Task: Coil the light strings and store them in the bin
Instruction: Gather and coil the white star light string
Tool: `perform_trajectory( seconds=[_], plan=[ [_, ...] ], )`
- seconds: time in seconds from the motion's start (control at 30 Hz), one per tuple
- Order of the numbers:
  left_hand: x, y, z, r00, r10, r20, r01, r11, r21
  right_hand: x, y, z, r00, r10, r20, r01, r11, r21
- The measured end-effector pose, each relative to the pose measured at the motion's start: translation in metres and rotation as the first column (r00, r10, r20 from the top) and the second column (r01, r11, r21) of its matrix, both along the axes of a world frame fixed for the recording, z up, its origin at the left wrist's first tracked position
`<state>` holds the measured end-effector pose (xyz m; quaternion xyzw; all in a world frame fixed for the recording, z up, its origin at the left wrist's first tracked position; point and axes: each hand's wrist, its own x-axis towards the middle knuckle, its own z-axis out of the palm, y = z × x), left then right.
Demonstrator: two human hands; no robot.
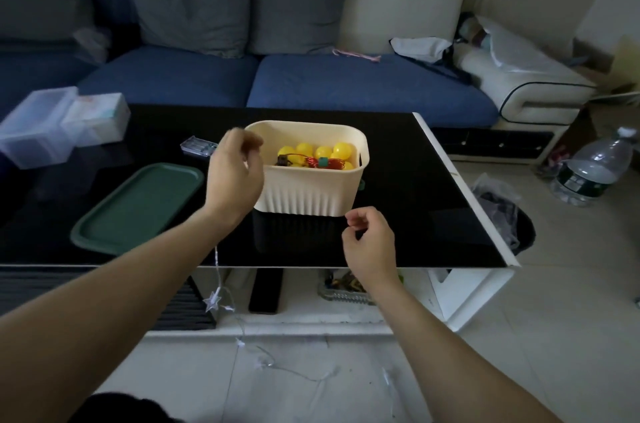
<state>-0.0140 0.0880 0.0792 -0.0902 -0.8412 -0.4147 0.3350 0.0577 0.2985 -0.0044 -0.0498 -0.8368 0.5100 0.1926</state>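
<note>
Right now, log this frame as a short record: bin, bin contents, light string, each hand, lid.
bin: cream ribbed bin, open, upright on the black table
bin contents: yellow bulbs with red wire
light string: clear star string hangs below the left forearm and trails onto the floor
left hand: left hand raised beside the bin's left rim, fingers curled; what it pinches is blurred
right hand: right hand in front of the bin's near right corner, fingertips pinched together
lid: green lid flat on the table, left of the bin

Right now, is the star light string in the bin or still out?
Out. The star light string hangs from the left hand down to the floor; the bin holds only a yellow bulb string.
</note>
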Motion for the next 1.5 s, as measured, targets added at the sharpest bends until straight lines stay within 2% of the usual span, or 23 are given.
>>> perform_trajectory(
  seconds=[0.07,0.13,0.17,0.23,0.3,0.33,0.57,0.63,0.7,0.83,1.0,1.07,1.13,1.17,1.23,1.3,1.4,1.5],
  plan=[
    [0.016,-0.026,-0.02,0.983,0.082,0.163,-0.07,0.995,-0.077,0.003,0.001,0.001,1.0,0.002,0.027,-0.002,1.0,0.015],
    [0.023,-0.051,-0.044,0.924,0.189,0.333,-0.092,0.954,-0.286,0.006,0.001,0.002,0.999,0.008,0.052,-0.009,0.999,0.031],
    [0.025,-0.062,-0.055,0.888,0.226,0.4,-0.055,0.917,-0.395,0.008,0.0,0.002,0.998,0.016,0.065,-0.018,0.999,0.038],
    [0.029,-0.078,-0.069,0.819,0.229,0.526,0.118,0.83,-0.545,0.011,-0.003,0.005,0.996,0.034,0.086,-0.039,0.998,0.056],
    [0.034,-0.085,-0.076,0.757,0.191,0.625,0.315,0.732,-0.604,0.012,-0.006,0.006,0.994,0.049,0.1,-0.057,0.995,0.077],
    [0.036,-0.086,-0.078,0.744,0.18,0.644,0.364,0.698,-0.617,0.012,-0.007,0.007,0.992,0.062,0.109,-0.071,0.994,0.082],
    [0.042,-0.085,-0.082,0.825,0.019,0.565,0.366,0.744,-0.559,0.019,-0.034,0.01,0.921,0.298,0.25,-0.333,0.937,0.11],
    [0.052,-0.077,-0.08,0.848,-0.098,0.521,0.403,0.757,-0.515,0.021,-0.048,0.008,0.861,0.394,0.323,-0.443,0.892,0.092],
    [0.059,-0.067,-0.078,0.874,-0.216,0.435,0.427,0.769,-0.475,0.023,-0.059,0.006,0.784,0.465,0.411,-0.508,0.861,-0.007],
    [0.064,-0.051,-0.073,0.869,-0.373,0.324,0.483,0.781,-0.396,0.026,-0.078,0.001,0.698,0.504,0.509,-0.425,0.863,-0.271],
    [0.07,-0.039,-0.072,0.826,-0.452,0.336,0.544,0.795,-0.268,0.021,-0.097,-0.008,0.697,0.531,0.483,-0.268,0.817,-0.511],
    [0.07,-0.04,-0.07,0.883,-0.38,0.275,0.447,0.859,-0.249,0.017,-0.1,-0.005,0.732,0.514,0.448,-0.184,0.782,-0.596],
    [0.065,-0.05,-0.07,0.967,-0.148,0.209,0.212,0.921,-0.327,0.012,-0.101,-0.002,0.811,0.428,0.398,-0.085,0.76,-0.644],
    [0.059,-0.06,-0.072,0.972,0.019,0.232,0.074,0.919,-0.387,0.01,-0.102,-0.001,0.845,0.377,0.38,-0.064,0.776,-0.628],
    [0.048,-0.082,-0.079,0.875,0.318,0.365,-0.078,0.836,-0.543,0.008,-0.097,0.002,0.894,0.29,0.341,-0.034,0.804,-0.594],
    [0.041,-0.109,-0.093,0.745,0.473,0.471,-0.081,0.764,-0.64,0.006,-0.092,0.005,0.915,0.236,0.329,0.014,0.794,-0.607],
    [0.037,-0.134,-0.115,0.64,0.535,0.552,-0.016,0.727,-0.686,0.003,-0.08,0.008,0.93,0.22,0.295,-0.011,0.818,-0.575],
    [0.032,-0.135,-0.116,0.642,0.513,0.571,-0.037,0.764,-0.644,0.009,-0.062,0.013,0.911,0.325,0.252,-0.155,0.839,-0.522]
  ],
)
